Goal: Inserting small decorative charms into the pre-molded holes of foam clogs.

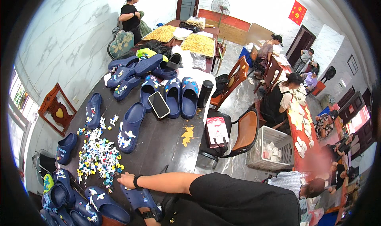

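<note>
Head view looks down on a dark table strewn with navy clogs and a heap of small coloured charms. Taking the charm heap as the landmark: the left hand rests just at its near right edge, fingers together and curled down onto the loose pieces; whether a charm is pinched between them I cannot tell. A black band sits on that wrist. Just nearer than the heap, under the forearm, lies a navy clog. The right hand is mostly hidden beside it, at the clog's near end, so I cannot tell whether it is closed or apart.

To do this well, I judge it best to steady the clog with one hand, pick a single charm, and press it squarely into a hole.

Beyond the heap, a decorated clog and a phone lie on the table. Far beyond it, two trays hold yellow pieces. Well right of the heap, on the floor, a white basket holds pale items, too small to identify.
</note>
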Motion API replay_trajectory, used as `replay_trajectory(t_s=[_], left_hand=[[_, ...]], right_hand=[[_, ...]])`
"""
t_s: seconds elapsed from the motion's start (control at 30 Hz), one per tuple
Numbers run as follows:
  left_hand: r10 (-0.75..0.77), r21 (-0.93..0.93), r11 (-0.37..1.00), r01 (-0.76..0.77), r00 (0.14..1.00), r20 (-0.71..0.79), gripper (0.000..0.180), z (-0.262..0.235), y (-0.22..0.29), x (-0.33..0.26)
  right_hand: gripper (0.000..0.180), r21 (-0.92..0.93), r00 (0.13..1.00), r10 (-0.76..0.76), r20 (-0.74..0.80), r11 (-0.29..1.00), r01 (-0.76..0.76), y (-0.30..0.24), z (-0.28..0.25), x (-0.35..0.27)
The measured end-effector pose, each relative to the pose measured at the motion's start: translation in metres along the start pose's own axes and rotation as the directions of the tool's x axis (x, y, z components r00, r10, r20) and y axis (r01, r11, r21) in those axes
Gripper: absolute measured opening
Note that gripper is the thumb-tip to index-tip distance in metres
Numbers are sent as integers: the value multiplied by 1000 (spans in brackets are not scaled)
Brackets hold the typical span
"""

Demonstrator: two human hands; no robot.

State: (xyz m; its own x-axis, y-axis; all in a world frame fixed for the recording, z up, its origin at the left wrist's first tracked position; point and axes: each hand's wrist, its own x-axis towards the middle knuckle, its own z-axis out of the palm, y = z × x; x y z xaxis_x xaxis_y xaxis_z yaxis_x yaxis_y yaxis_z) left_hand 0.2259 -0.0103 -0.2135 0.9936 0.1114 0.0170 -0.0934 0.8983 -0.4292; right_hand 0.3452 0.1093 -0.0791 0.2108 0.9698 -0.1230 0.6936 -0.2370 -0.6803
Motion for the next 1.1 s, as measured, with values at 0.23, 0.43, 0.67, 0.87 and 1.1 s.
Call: replay_trajectory(t_s=[0.23,0.43,0.67,0.87,1.1], left_hand=[[49,-132,990,-49,999,-5,55,4,8,-16],[44,-237,971,-41,999,11,54,15,7,-18],[76,-358,932,-54,996,47,53,25,18,-26],[111,-482,871,-96,994,3,52,20,16,-66],[81,-619,780,-95,995,-51,51,12,10,-91]], right_hand=[[6,-20,998,-12,-68,1000,11,-20,-12,-13],[11,6,957,-287,-42,958,287,11,-21,-4],[26,159,974,-222,-38,961,225,15,-3,1],[46,54,991,-134,-31,989,135,11,-8,3],[59,32,989,-76,127,997,72,9,-14,17]])
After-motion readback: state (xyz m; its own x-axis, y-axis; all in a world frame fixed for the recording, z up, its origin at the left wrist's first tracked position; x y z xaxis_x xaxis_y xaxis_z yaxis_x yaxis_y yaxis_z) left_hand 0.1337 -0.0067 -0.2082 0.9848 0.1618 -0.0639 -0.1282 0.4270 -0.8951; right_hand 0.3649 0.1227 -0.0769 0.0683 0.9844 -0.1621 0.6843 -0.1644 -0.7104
